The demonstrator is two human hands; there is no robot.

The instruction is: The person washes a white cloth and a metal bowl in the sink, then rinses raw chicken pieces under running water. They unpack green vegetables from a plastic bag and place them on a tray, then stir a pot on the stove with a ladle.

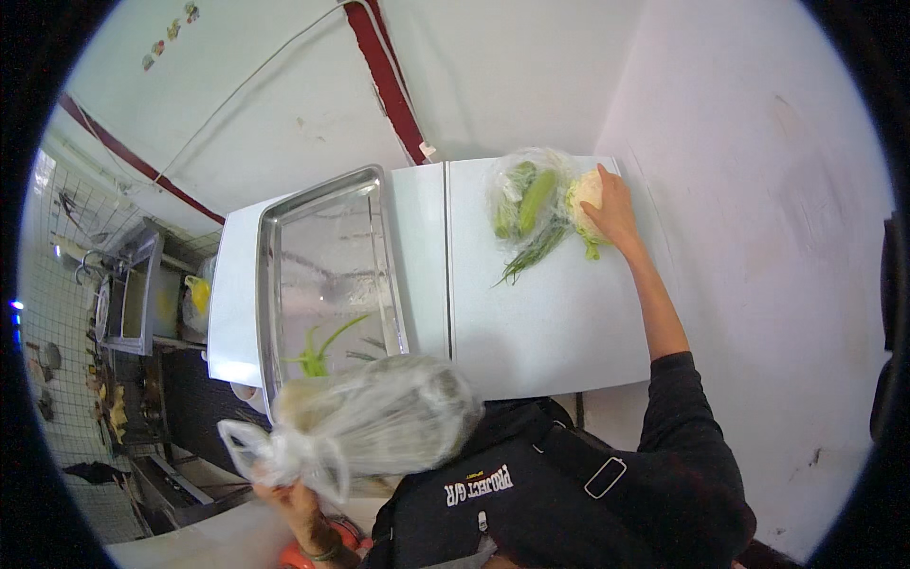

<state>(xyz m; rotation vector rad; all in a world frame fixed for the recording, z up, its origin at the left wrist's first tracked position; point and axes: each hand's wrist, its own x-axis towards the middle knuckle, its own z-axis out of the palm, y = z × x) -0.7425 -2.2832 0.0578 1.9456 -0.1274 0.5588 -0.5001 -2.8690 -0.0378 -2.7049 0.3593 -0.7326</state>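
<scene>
My left hand [290,498], at the lower left, grips the knotted top of a translucent plastic bag [384,419]. The bag's bulky contents are blurred, and it hangs over the near end of a metal tray [391,299]. On the white tabletop [533,327], my right hand [613,210] clasps a pale head of cauliflower [586,195] with green leaves. Just left of it lies a clear bag of long green vegetables [533,199], with a bunch of thin green stalks [537,249] below. Green leafy stems [313,359] lie in the tray, partly behind the hanging bag.
A wall [753,249] borders the table on the right, and another wall runs behind it. A narrow dark seam [447,270] crosses the tabletop. Further left are a metal sink [138,291], a yellow item [197,293] and a tiled wall with hanging utensils.
</scene>
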